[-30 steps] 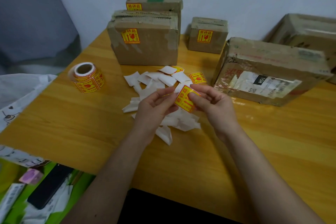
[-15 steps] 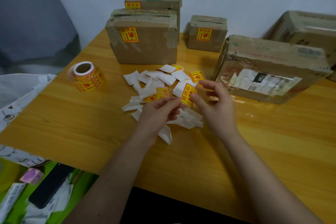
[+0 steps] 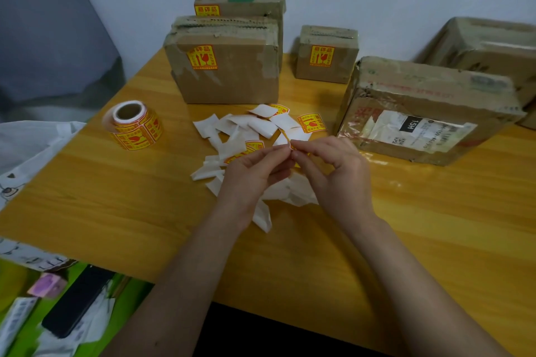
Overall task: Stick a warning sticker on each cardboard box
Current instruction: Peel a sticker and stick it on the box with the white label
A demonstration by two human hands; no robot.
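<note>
My left hand (image 3: 251, 177) and my right hand (image 3: 338, 175) meet over the table's middle, both pinching one yellow-and-red warning sticker (image 3: 290, 145), seen edge-on between the fingertips. Three cardboard boxes at the back carry stickers: a wide box (image 3: 229, 66), a box behind it (image 3: 246, 3) and a small box (image 3: 327, 55). A large flat box (image 3: 429, 107) with a white shipping label stands right of my hands, with no warning sticker on its visible faces. Another box (image 3: 487, 43) sits at the far right.
A sticker roll (image 3: 135, 126) stands on the wooden table (image 3: 116, 197) to the left. White backing scraps (image 3: 246, 130) and loose stickers (image 3: 311, 122) litter the middle. Left of the table lie a white bag (image 3: 26, 148) and a black phone (image 3: 78, 298).
The sticker was face-up between both hands, then held mainly by my right hand while the left dropped; now both hands pinch it again, turned edge-on.
</note>
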